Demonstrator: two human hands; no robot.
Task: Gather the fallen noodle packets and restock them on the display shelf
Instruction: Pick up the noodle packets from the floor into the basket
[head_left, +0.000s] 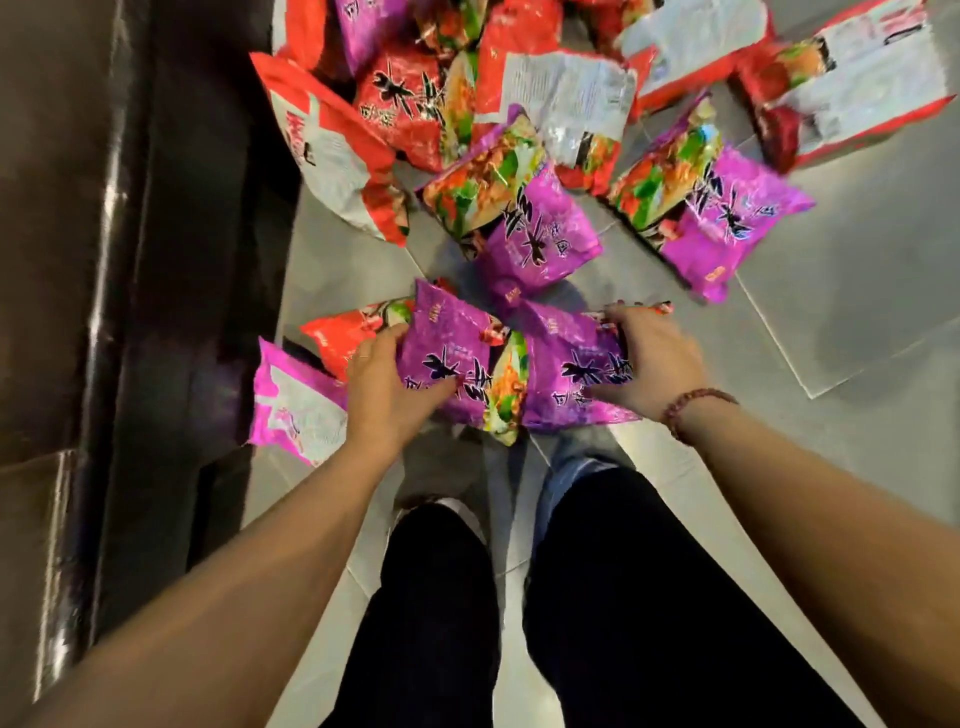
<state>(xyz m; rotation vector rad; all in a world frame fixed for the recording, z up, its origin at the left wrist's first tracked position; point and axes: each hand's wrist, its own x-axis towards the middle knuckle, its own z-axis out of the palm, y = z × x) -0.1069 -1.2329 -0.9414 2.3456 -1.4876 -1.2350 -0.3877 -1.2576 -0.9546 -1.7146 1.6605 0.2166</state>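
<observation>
At the centre of the frame the left hand (384, 387) grips the left edge of a purple noodle packet (447, 348), thumb across its front. The right hand (652, 361) curls round the edge of a second purple packet (563, 364) just beside it (the two overlap slightly). More red and purple packets (405, 98) lie strewn on the grey tiled floor (831, 312) across the upper half. A dark shelf base (130, 260) runs down the left.

Grey tiled floor (857, 338); red, purple noodle packets (545, 234) scattered on it.
</observation>
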